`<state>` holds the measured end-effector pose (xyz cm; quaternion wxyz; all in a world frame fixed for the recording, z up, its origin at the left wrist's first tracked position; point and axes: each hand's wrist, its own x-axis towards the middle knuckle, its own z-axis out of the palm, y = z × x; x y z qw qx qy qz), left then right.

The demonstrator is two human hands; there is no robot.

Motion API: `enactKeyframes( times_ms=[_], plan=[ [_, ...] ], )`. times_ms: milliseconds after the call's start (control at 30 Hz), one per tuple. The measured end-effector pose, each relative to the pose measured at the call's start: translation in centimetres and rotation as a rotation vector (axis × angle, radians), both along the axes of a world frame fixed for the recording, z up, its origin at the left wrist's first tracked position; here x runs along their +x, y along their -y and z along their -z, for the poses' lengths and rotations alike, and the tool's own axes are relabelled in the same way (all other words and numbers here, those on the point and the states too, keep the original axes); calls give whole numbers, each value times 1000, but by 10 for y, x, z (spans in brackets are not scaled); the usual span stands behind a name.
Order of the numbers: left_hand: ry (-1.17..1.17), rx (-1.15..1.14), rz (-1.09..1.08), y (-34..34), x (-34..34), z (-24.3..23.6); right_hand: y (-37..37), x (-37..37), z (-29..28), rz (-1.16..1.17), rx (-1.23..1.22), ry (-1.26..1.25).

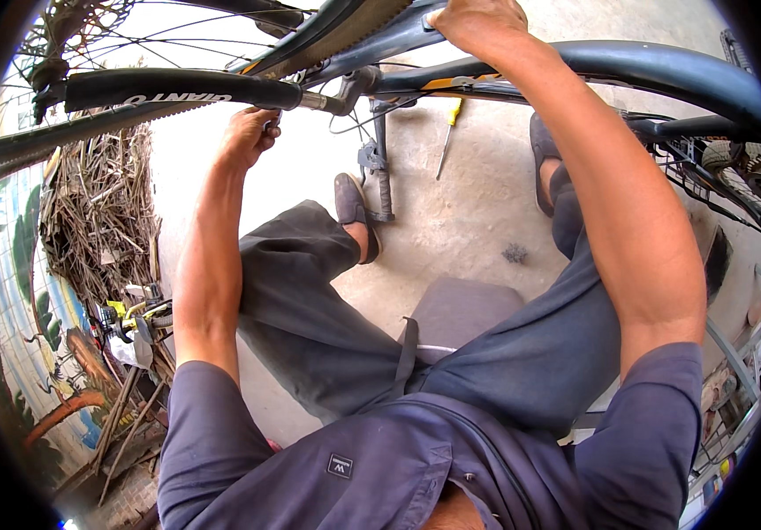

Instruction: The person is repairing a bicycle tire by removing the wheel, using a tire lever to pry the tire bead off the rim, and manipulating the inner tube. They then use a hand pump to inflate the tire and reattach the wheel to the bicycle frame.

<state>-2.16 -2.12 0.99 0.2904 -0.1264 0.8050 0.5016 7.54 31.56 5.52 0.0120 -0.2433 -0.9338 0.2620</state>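
Note:
A bicycle (663, 75) with a dark frame and orange accents spans the upper part of the view. My right hand (479, 25) is closed on the frame's blue-grey tube (389, 40) at the top edge, its fingertips partly cut off or hidden. Just below the black fork leg (177, 88) is my left hand (255, 136), fingers curled around a small dark piece I cannot make out. The fork's wheel (89, 132) extends to the upper left. A handlebar grip (384, 194) hangs down near my shoe, with a brake lever (370, 157) beside it.
A screwdriver (447, 137) with a yellow handle lies on the concrete floor (460, 230) between my feet. Piled dry sticks (102, 199) stand at left by a painted wall (18, 327). Another bicycle wheel (747, 181) and a metal rack (734, 362) are at right.

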Motion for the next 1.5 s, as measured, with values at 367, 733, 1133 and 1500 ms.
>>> enactKeyframes(
  times_ms=[367, 733, 1133, 1500],
  plan=[
    [-95, -96, 177, 5, -34, 3, -3, -2, 4, -59, 50, 47],
    [-13, -92, 127, 14, -16, 1, -3, -1, -1, -34, 25, 32],
    [-125, -108, 129, 29, -37, 10, -2, -3, 6, -13, 43, 0],
    [-271, 111, 103, 22, -46, 24, -2, -2, -2, -10, 9, 62]
  ],
)
